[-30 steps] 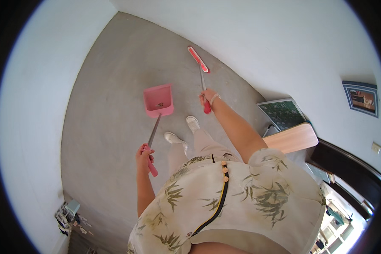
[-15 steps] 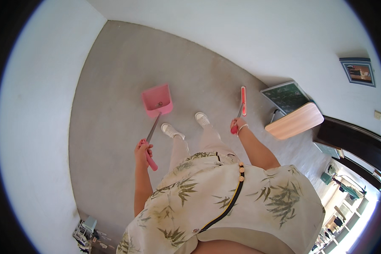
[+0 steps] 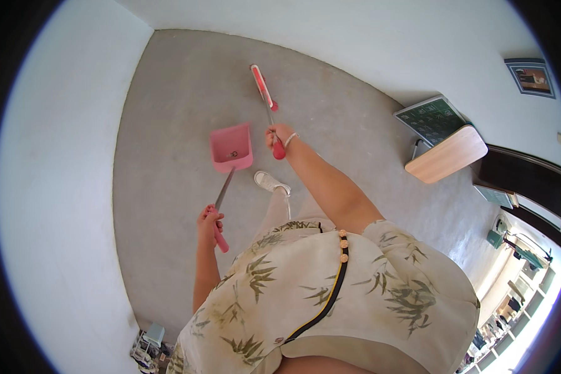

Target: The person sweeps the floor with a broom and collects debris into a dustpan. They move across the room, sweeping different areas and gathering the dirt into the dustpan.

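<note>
My left hand is wrapped round the pink grip of a long-handled dustpan. Its pink pan rests on the grey floor in front of me, with a small dark clump of debris inside. In my right hand is the pink grip of a broom, held out ahead with the arm stretched. The broom's slim red-and-white head lies beyond the dustpan, a little to its right and apart from it.
White walls bound the floor at left and far side. At right, a green chalkboard leans by the wall behind a small wood-topped table. A rack with items stands at lower left. My white shoe is near the dustpan.
My right hand has swung the broom forward and left, from beside the table to beyond the dustpan. The dustpan and my left hand have stayed nearly in place.
</note>
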A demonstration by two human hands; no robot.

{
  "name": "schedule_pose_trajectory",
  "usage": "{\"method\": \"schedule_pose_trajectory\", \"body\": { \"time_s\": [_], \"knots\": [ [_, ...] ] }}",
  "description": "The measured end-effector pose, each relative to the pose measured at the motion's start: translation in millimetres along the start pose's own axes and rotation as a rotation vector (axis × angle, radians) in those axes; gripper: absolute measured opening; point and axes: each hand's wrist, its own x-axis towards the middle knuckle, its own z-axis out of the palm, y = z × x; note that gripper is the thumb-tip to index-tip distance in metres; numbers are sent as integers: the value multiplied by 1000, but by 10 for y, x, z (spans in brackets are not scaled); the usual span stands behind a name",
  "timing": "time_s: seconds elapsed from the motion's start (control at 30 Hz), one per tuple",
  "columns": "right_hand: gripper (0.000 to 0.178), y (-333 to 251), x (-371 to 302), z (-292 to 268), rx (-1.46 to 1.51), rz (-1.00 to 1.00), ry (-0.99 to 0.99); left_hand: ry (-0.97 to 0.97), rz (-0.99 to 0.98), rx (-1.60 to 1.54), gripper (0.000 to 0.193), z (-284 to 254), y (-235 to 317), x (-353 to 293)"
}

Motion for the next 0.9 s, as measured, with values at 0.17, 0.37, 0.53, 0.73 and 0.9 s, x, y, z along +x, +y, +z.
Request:
{"method": "schedule_pose_trajectory", "body": {
  "time_s": [0.17, 0.37, 0.53, 0.73, 0.9],
  "knots": [
    [7, 23, -462, -781, -285, -236, 16, 1, 7, 37, 32, 217, 427, 11],
    [15, 218, -1172, -857, -118, -222, 414, 47, 12, -10, 32, 210, 568, -152],
    [24, 317, -922, -690, 28, -48, 264, 74, -27, -129, 31, 113, 529, -338],
    [14, 42, -58, -233, 160, 117, -33, 45, -22, -145, 32, 113, 474, -207],
    [15, -163, -295, -3, 110, 80, -22, 54, -11, -105, 33, 60, 516, -13]
  ]
}}
